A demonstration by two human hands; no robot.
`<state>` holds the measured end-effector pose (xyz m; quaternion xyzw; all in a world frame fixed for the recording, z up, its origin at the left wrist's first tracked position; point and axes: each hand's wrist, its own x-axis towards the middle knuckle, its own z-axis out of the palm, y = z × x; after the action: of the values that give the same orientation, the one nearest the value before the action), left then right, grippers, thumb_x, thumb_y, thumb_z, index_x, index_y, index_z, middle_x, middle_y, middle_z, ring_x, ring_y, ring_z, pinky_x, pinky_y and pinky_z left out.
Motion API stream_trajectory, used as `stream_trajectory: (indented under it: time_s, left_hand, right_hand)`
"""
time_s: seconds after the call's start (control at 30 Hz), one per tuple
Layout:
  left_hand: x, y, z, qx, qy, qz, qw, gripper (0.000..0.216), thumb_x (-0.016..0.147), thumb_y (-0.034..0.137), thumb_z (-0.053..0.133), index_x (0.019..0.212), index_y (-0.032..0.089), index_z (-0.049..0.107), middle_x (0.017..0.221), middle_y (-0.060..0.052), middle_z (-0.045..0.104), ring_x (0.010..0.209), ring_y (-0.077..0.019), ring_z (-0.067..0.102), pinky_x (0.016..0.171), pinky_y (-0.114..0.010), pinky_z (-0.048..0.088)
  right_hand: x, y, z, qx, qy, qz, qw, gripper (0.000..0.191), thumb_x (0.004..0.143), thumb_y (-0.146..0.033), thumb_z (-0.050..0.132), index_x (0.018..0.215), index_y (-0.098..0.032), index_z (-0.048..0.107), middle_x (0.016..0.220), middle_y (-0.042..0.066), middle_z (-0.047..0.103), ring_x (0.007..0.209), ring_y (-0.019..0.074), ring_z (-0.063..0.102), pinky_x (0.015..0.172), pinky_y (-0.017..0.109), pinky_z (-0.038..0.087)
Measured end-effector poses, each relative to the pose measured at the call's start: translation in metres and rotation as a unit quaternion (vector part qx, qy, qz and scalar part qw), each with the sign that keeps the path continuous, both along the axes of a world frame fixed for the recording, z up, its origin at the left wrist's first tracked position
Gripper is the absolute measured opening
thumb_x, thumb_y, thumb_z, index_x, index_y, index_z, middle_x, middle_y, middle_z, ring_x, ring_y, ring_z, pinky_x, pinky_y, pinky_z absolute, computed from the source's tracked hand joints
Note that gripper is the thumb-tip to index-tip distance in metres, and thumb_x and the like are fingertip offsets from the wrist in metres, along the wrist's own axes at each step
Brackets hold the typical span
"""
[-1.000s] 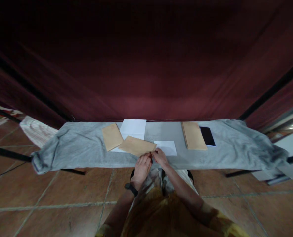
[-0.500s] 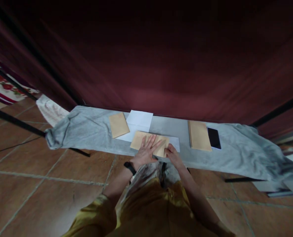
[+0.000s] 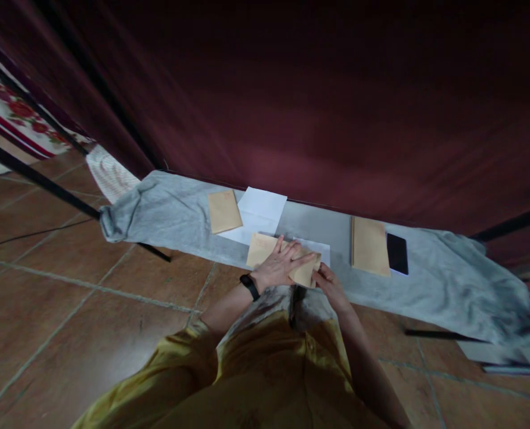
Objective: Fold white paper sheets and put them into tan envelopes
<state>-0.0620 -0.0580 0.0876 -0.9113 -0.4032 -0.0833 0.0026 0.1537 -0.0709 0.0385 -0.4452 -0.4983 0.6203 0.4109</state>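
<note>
A brown paper envelope (image 3: 259, 249) lies at the front edge of the cloth-covered bench. My left hand (image 3: 277, 264) is flat across its middle, fingers spread and pointing to the right, with nothing grasped. At the envelope's right end, the fingers of my right hand (image 3: 329, 281) are closed on its edge; the fingertips are partly hidden. Behind that end, part of a white paper (image 3: 322, 249) shows from under the envelope. Further left and back rests a larger creased white sheet (image 3: 265, 208), and another brown envelope (image 3: 224, 211) overlaps its left side.
To the right are a stack of brown envelopes (image 3: 371, 247) and a dark phone (image 3: 397, 253) beside it. A grey cloth (image 3: 448, 268) covers the narrow bench. Behind hangs a dark red curtain (image 3: 291, 149). Black metal bars (image 3: 36, 176) slant at the left.
My left hand has slid to the right along the envelope, its fingers now nearer the right end. My right hand keeps its hold there. The camera view has shifted and tilted slightly.
</note>
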Motion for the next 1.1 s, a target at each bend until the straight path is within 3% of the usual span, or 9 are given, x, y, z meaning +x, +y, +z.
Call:
stream_trajectory:
  time_s: [0.2, 0.4, 0.67, 0.93, 1.1]
  left_hand:
    - [0.006, -0.011, 0.01, 0.037, 0.033, -0.001, 0.999, 0.1, 0.083, 0.039, 0.075, 0.162, 0.035, 0.013, 0.161, -0.014, 0.036, 0.151, -0.0355, 0.028, 0.121, -0.065, 0.007]
    - [0.014, -0.014, 0.005, 0.041, 0.028, -0.005, 0.999, 0.105, 0.08, 0.04, 0.079, 0.162, 0.035, 0.013, 0.163, -0.015, 0.033, 0.152, -0.0365, 0.025, 0.122, -0.065, 0.005]
    - [0.022, -0.014, 0.001, 0.009, 0.006, -0.031, 0.999, 0.105, 0.079, 0.034, 0.08, 0.162, 0.034, 0.015, 0.168, -0.014, 0.021, 0.154, -0.0363, 0.019, 0.123, -0.062, 0.004]
    - [0.026, -0.017, 0.004, -0.002, 0.003, -0.044, 0.999, 0.103, 0.079, 0.025, 0.079, 0.161, 0.037, 0.017, 0.169, -0.01, 0.019, 0.155, -0.0346, 0.019, 0.124, -0.059, 0.009]
    - [0.025, -0.015, -0.006, -0.02, -0.025, -0.02, 0.999, 0.106, 0.078, 0.03, 0.08, 0.162, 0.033, 0.016, 0.169, -0.013, 0.019, 0.154, -0.0363, 0.019, 0.124, -0.062, 0.006]
  right_hand:
    - [0.005, -0.004, -0.005, -0.03, 0.003, 0.003, 1.0, 0.045, 0.072, -0.061, 0.077, 0.095, -0.022, 0.075, 0.087, 0.003, 0.077, 0.076, 0.0222, 0.069, 0.071, 0.034, 0.055]
    - [0.012, -0.003, -0.018, 0.048, -0.068, -0.054, 0.995, 0.032, 0.078, -0.052, 0.069, 0.088, -0.022, 0.074, 0.085, 0.002, 0.076, 0.082, 0.0211, 0.067, 0.08, 0.034, 0.054]
    - [0.015, -0.01, -0.026, 0.028, -0.131, -0.146, 0.98, 0.044, 0.077, -0.05, 0.061, 0.109, -0.02, 0.066, 0.084, 0.003, 0.072, 0.06, 0.0172, 0.057, 0.05, 0.028, 0.046]
    - [0.017, -0.015, -0.021, 0.049, -0.13, -0.142, 0.98, 0.041, 0.08, -0.052, 0.06, 0.106, -0.02, 0.063, 0.084, 0.004, 0.069, 0.066, 0.017, 0.057, 0.058, 0.028, 0.046]
    - [0.025, -0.021, -0.014, 0.119, -0.2, -0.266, 0.935, 0.033, 0.082, -0.053, 0.063, 0.092, -0.022, 0.058, 0.083, 0.003, 0.065, 0.077, 0.0196, 0.059, 0.076, 0.035, 0.049]
